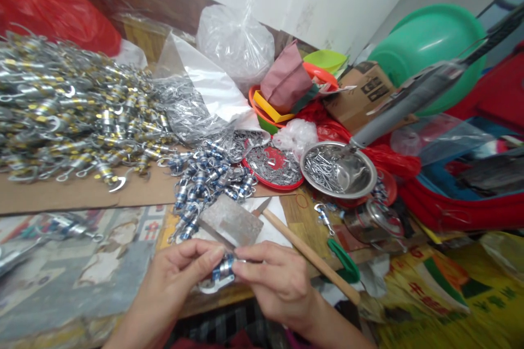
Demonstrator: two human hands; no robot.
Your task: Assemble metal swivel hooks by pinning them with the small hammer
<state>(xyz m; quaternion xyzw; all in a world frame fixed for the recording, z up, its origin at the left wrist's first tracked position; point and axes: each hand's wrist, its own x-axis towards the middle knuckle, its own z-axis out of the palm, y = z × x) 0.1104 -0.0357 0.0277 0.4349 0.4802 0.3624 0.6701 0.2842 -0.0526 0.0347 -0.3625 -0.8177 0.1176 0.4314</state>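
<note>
Both hands meet at table edge — left hand & right hand pinch a small blue-silver swivel part btwn fingertips. Grip looks thin; part could slip, drop off the edge, or mix w/ loose pile.

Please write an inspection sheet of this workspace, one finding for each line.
Surface: table covered with worn printed sheet and cardboard.
Job's things: blue-banded metal piece pinched between both hands; metal block just behind.
Clutter: heap of silver swivel pieces, blue-banded pile, steel bowl of pins, red tray, wooden-handled tool, plastic bags.
Grippers: left hand, right hand, both closed on the piece.
Cables: nothing seen.
Surroundings: green basin, white wall.
</note>
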